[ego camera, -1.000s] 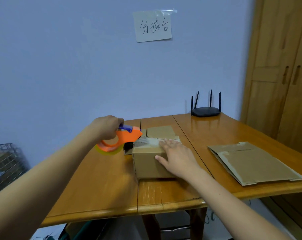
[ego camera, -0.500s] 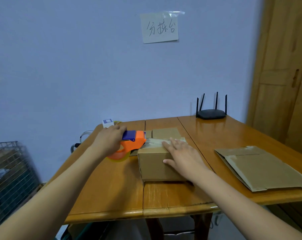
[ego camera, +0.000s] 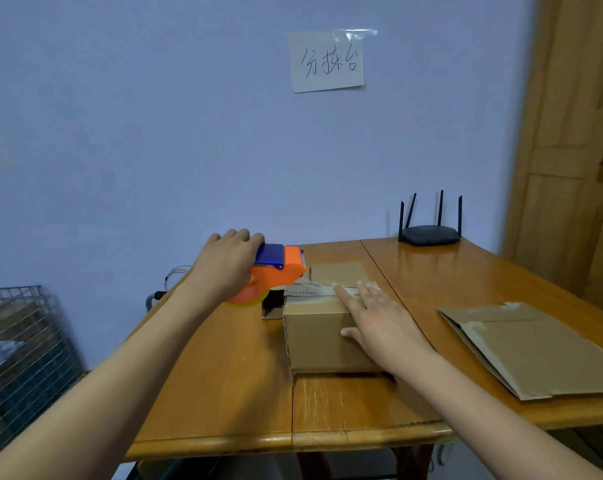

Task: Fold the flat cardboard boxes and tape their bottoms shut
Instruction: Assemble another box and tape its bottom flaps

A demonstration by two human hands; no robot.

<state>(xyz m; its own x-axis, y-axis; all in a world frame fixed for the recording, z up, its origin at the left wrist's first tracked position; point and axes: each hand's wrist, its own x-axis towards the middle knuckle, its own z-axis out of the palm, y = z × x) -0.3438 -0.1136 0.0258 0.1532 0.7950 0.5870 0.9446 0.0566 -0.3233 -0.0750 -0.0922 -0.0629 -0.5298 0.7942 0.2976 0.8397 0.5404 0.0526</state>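
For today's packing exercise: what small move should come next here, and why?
Probably draw the dispenser in the left hand away to cut the tape: the strip already lies along the box top, pressed by the right hand.

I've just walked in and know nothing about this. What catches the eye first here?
The bright orange tape gun, gripped by the left hand, stands out at the far left edge of the box in the middle of the table. The right hand lies flat on the box's taped top. A handwritten note is taped to the wall above, and flat cardboard lies at the right.
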